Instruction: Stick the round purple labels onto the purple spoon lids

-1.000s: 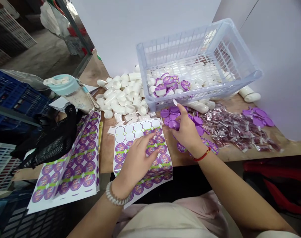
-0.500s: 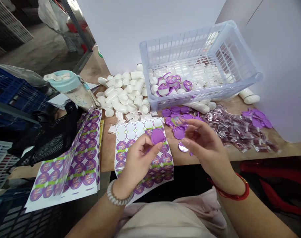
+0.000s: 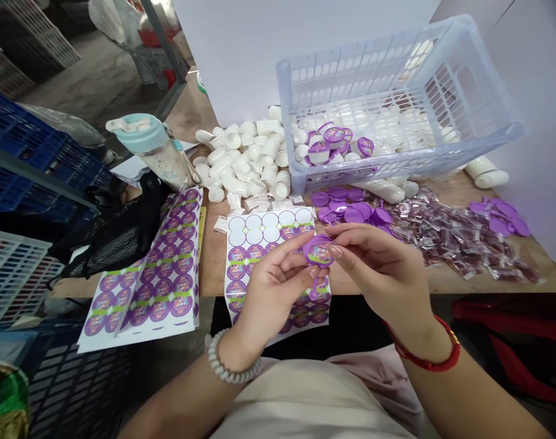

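My left hand (image 3: pixel 278 286) pinches a small purple plastic lid (image 3: pixel 315 263) by its edge, its tab hanging down. On the lid's face sits a round purple and green printed sticker (image 3: pixel 320 252). The thumb and fingertips of my right hand (image 3: pixel 388 271) close on the sticker's right edge against the lid. Under my left hand lies a sticker sheet (image 3: pixel 255 251), with bare white circles in its far rows and printed stickers nearer me. Several loose purple lids (image 3: pixel 353 213) lie just beyond my right hand.
White cups (image 3: pixel 245 155) are heaped behind the sheet. A pale blue crate (image 3: pixel 397 155) holds cups, some lidded. Small clear packets (image 3: pixel 461 235) and more purple lids (image 3: pixel 504 216) lie at right. A tumbler (image 3: pixel 154 152), black mesh bag (image 3: pixel 117 235) and stacked sticker sheets (image 3: pixel 161 274) stand left.
My right hand has brought the sticker left onto the lid, and both hands now meet there. The view has shifted, so the table things appear farther right and slightly higher.
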`<move>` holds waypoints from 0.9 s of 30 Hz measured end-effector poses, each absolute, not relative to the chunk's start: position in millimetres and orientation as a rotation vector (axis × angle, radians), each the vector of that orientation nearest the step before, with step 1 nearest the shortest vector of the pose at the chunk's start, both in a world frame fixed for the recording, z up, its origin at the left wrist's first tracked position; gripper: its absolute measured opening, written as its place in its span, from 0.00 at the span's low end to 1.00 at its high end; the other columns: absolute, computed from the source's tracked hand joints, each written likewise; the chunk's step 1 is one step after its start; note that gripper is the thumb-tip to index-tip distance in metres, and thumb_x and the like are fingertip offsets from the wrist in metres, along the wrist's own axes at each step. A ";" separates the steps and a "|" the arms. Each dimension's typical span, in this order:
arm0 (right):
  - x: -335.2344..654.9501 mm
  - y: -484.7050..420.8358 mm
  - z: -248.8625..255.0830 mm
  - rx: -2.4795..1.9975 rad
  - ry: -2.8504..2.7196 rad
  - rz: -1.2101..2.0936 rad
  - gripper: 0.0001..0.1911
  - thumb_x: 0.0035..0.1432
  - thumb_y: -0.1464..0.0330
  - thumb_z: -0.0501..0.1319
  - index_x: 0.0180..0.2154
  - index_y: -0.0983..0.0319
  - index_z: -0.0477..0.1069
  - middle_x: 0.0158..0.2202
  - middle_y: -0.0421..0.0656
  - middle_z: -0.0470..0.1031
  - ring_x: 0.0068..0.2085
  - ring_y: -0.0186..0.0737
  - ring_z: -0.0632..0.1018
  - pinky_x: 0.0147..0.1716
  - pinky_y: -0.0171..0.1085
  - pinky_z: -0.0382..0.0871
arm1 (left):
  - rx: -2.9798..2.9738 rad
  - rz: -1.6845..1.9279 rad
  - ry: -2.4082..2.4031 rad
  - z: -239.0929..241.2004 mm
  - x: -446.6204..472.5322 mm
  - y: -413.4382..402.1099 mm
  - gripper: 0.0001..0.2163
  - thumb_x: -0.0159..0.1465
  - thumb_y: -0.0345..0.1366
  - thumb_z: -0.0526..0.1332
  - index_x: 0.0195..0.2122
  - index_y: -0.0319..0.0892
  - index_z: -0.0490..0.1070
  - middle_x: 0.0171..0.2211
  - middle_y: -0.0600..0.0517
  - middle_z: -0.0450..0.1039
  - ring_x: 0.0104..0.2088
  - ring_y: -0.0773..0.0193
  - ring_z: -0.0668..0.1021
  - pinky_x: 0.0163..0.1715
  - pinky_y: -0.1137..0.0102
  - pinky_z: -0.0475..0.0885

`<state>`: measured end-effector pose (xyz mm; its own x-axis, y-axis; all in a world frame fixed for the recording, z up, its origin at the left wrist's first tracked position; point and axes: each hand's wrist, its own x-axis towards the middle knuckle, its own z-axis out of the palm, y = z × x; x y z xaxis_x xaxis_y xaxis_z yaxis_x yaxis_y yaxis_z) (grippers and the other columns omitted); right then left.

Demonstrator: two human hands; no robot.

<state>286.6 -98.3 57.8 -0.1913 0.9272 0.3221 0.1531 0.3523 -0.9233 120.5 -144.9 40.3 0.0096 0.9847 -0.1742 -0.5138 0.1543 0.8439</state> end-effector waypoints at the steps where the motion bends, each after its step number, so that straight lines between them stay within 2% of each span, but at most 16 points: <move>1: 286.3 -99.4 58.5 -0.999 -1.611 0.966 0.03 0.65 0.66 0.70 0.38 0.58 0.80 0.45 0.48 0.84 0.46 0.47 0.84 0.45 0.44 0.80 | 0.668 1.322 0.914 40.1 120.1 -145.7 0.23 0.58 0.36 0.78 0.55 0.50 0.81 0.37 0.52 0.85 0.38 0.60 0.86 0.47 0.64 0.81; 11: 285.1 -101.3 62.1 -1.000 -1.755 0.845 0.01 0.65 0.68 0.69 0.38 0.56 0.80 0.43 0.45 0.85 0.47 0.47 0.84 0.48 0.46 0.80 | 0.674 1.321 0.912 40.0 114.7 -149.4 0.23 0.59 0.36 0.78 0.56 0.52 0.81 0.38 0.53 0.86 0.38 0.62 0.86 0.45 0.67 0.81; 19: 283.5 -100.5 62.2 -1.017 -1.805 0.808 0.01 0.65 0.68 0.69 0.38 0.56 0.80 0.43 0.45 0.84 0.47 0.49 0.84 0.48 0.49 0.79 | 0.671 1.284 0.955 37.7 111.3 -149.8 0.25 0.58 0.37 0.78 0.57 0.51 0.80 0.41 0.50 0.86 0.40 0.58 0.86 0.47 0.62 0.82; 27: 282.6 -100.1 63.8 -1.014 -1.839 0.779 0.03 0.66 0.69 0.68 0.37 0.56 0.80 0.42 0.44 0.85 0.47 0.48 0.84 0.48 0.47 0.79 | 0.650 1.290 0.923 39.7 109.8 -150.3 0.23 0.59 0.34 0.78 0.56 0.52 0.82 0.42 0.52 0.87 0.39 0.61 0.87 0.47 0.65 0.82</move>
